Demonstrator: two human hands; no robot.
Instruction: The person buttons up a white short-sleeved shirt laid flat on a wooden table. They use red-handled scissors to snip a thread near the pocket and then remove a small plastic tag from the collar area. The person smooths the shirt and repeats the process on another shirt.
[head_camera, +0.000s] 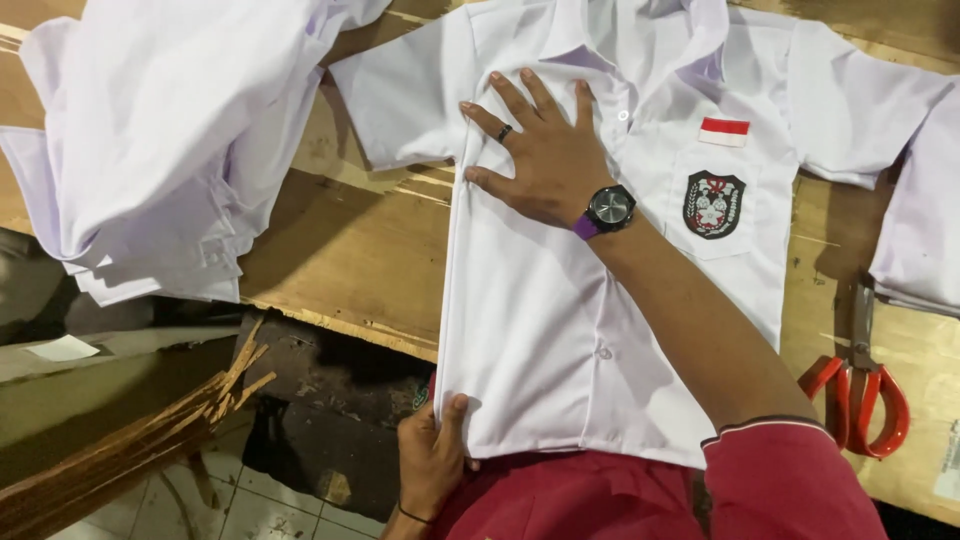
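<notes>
A white short-sleeved shirt (530, 330) lies face up on a wooden table (350, 250), collar away from me. It has a dark crest on the chest pocket (713, 204) and a small red-and-white patch (724, 131) above it. My right hand (540, 150), with a ring and a black wristwatch, rests flat on the shirt's chest near the button line, fingers spread. My left hand (430, 460) pinches the shirt's lower left hem corner at the table edge, thumb on top of the cloth.
A heap of white shirts (170, 130) lies at the upper left, partly over the table edge. More white cloth (925, 230) sits at the right edge. Red-handled scissors (865, 400) lie at the lower right. Splintered wood strips (150, 430) stick out below the table.
</notes>
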